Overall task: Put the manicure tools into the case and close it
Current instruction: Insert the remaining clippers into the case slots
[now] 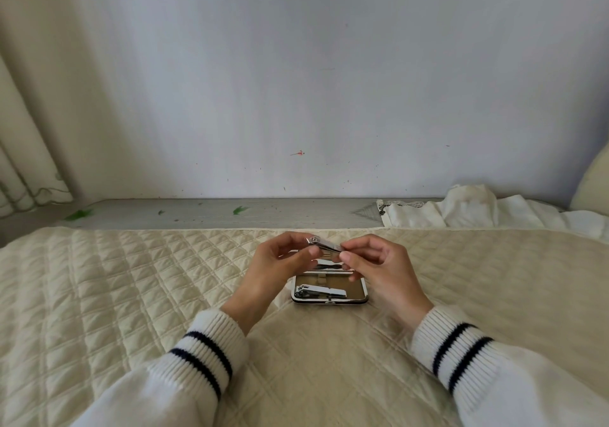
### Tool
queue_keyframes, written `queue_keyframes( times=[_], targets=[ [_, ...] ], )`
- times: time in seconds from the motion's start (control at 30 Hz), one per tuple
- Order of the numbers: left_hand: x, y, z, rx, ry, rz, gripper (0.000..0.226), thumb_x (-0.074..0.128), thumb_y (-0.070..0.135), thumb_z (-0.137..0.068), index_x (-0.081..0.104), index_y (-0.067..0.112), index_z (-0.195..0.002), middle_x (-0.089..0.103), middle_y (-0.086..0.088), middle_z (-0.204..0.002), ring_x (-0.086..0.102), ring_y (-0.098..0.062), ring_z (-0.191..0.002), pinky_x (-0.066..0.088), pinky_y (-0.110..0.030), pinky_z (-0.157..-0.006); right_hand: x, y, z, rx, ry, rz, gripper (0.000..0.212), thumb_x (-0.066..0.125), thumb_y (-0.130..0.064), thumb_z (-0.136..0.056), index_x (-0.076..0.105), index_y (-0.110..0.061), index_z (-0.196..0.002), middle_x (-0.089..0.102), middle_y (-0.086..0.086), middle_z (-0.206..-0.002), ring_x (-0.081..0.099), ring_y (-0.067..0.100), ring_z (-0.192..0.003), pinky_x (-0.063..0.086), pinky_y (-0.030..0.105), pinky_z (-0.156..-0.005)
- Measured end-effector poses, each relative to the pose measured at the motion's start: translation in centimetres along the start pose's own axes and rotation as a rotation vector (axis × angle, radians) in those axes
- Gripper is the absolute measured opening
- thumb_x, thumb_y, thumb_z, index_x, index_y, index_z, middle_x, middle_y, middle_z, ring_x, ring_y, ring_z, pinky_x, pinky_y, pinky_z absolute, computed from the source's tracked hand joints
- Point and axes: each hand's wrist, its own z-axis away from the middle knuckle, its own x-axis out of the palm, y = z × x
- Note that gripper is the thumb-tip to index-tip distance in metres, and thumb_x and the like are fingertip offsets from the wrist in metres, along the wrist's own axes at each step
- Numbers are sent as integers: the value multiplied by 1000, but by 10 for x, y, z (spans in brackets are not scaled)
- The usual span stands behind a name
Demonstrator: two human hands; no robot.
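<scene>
Case [329, 299] lid half hidden behind hands.

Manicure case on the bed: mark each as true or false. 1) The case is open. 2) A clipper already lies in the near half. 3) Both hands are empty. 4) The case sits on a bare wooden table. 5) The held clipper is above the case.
1) True: the manicure case lies open on the quilt.
2) True: one nail clipper lies in the near half.
3) False: the left hand and right hand both have a grip on a second clipper.
4) False: it sits on a cream quilted cover.
5) True: the held clipper is in the air over the case's far half.
</scene>
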Motion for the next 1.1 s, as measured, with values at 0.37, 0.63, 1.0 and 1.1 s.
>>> queue_keyframes(
  times=[0.37, 0.63, 1.0, 1.1],
  targets=[
    [-6, -4, -10, -13, 75, -51, 10, 62, -2, -78, 65, 7, -79, 69, -5, -72, 68, -6, -61, 55, -13, -61, -3, 3, -10, 18, 84, 162, 12, 68, 0, -74, 68, -9, -83, 67, -3, -76, 61, -10, -61, 45, 2, -60],
    [-9, -5, -30, -9, 106, -295, 9, 67, 6, -77, 67, 15, -77, 69, -2, -74, 65, -3, -63, 51, -10, -58, -4, 0, -31, 95, 105, 231, 13, 68, -3, -75, 71, -11, -84, 68, 0, -81, 63, 7, -77, 49, 5, -69],
    [-13, -16, -44, -30, 129, -658, 12, 71, 20, -74, 66, 30, -71, 66, 10, -75, 63, -14, -79, 48, -26, -73, 0, 17, -43, 95, 98, 545, 11, 70, -9, -74, 73, -13, -84, 72, 2, -87, 62, 10, -80, 50, 26, -83],
    [-14, -20, -45, -43, 103, -689, 9, 70, 18, -75, 67, 27, -73, 65, 9, -70, 59, -5, -68, 41, -15, -60, 2, 21, -44, 86, 90, 630, 10, 72, -13, -72, 73, -17, -80, 71, -2, -79, 62, 9, -77, 47, 40, -94]
  ],
)
